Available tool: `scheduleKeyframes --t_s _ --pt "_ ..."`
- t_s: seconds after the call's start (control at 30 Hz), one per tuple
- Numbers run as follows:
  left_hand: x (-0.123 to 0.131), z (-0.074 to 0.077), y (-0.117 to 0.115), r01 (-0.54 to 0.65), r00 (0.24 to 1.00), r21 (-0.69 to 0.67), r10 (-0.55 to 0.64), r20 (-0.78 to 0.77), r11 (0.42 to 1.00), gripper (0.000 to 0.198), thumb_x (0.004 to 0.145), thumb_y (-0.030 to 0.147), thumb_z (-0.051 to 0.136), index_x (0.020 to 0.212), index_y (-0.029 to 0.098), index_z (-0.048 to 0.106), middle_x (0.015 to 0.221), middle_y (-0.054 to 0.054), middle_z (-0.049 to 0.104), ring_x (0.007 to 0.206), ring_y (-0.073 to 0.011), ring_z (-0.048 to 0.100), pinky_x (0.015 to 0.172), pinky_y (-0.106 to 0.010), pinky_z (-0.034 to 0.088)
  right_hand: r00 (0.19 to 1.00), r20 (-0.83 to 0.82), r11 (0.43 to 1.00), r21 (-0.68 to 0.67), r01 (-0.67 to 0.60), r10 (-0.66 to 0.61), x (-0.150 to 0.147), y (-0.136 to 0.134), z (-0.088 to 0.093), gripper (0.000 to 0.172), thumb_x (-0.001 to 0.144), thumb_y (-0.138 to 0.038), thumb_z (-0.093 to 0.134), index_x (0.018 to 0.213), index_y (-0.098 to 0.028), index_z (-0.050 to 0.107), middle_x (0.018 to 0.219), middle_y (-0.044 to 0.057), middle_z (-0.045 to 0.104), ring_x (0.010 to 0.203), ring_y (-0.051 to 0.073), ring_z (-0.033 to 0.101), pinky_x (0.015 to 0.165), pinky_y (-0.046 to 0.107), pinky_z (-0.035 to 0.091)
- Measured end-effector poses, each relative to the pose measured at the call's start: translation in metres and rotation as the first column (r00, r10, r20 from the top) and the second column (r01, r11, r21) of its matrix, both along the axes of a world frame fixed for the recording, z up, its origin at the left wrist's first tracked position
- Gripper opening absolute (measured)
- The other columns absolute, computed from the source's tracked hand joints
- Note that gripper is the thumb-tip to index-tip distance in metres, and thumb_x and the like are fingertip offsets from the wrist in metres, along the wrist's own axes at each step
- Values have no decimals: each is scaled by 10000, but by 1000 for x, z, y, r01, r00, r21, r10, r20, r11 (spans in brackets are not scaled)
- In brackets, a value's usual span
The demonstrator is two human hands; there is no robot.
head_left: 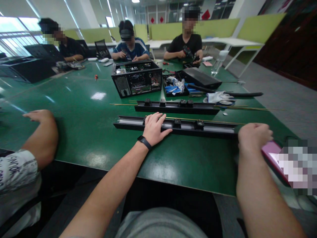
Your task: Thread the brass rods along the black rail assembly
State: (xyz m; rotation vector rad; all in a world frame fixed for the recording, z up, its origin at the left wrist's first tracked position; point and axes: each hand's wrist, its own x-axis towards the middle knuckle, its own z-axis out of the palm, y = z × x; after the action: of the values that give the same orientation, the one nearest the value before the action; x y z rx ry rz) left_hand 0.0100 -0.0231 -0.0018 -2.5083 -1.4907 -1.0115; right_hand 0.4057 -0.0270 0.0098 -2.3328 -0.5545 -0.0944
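Observation:
A long black rail (pixel 213 129) with a pale channel and small black blocks (pixel 199 124) lies across the table in front of me. My left hand (pixel 155 127) rests over its left part, fingers spread, covering one block. Along the rail's far side runs a thin brass-coloured rod (pixel 198 120). It leads to my right hand (pixel 255 135), a closed fist just past the rail's right end; the grip itself is turned away from view. A second black rail (pixel 170 107) with similar blocks lies parallel behind, with more thin rods (pixel 247 107) beside it.
Behind the rails stand an open computer case (pixel 137 81) and a black tray (pixel 168 93) with gloves. Another glove (pixel 220 98) lies at right, near a clear bottle (pixel 219 62). A pink-edged device (pixel 273 158) is beside my right arm. A neighbour's arm (pixel 46 132) rests at left; several people sit opposite.

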Motion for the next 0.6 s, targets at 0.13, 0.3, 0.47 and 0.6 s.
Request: scheduleKeyframes --t_s 0.13,0.3,0.47,0.6 --pt "0 0 0 1 1000 10 -1 3 1000 672 912 497 832 1473 185 634 1495 -175 654 1475 -369 542 1251 -541 350 1000 18 999 -32 -18 18 -1 -1 0 382 988 -240 445 1240 -126 708 1270 254 630 1213 371 570 1017 468 408" --pt "-1 -1 0 1 1000 16 -1 5 1000 678 909 496 837 1468 167 637 1490 -178 656 1475 -367 541 1255 -538 345 999 19 996 -80 -46 48 -3 0 1 415 1001 -258 441 1280 -124 717 1292 253 639 1200 361 584 1024 456 418" --pt "-1 0 0 2 1000 1 -2 8 1000 675 916 506 825 1479 192 628 1499 -174 649 1484 -367 533 1256 -540 340 979 116 984 -76 -162 170 -9 -1 0 356 977 -252 450 1144 -140 744 1108 195 663 1083 323 589 996 451 430" --pt "1 1 0 0 1000 6 0 7 1000 675 917 507 823 1476 182 628 1499 -176 650 1485 -365 532 1256 -532 338 917 204 939 -68 -337 343 -20 -5 -2 321 967 -279 449 1031 -153 738 1079 188 673 1086 313 563 1006 448 406"
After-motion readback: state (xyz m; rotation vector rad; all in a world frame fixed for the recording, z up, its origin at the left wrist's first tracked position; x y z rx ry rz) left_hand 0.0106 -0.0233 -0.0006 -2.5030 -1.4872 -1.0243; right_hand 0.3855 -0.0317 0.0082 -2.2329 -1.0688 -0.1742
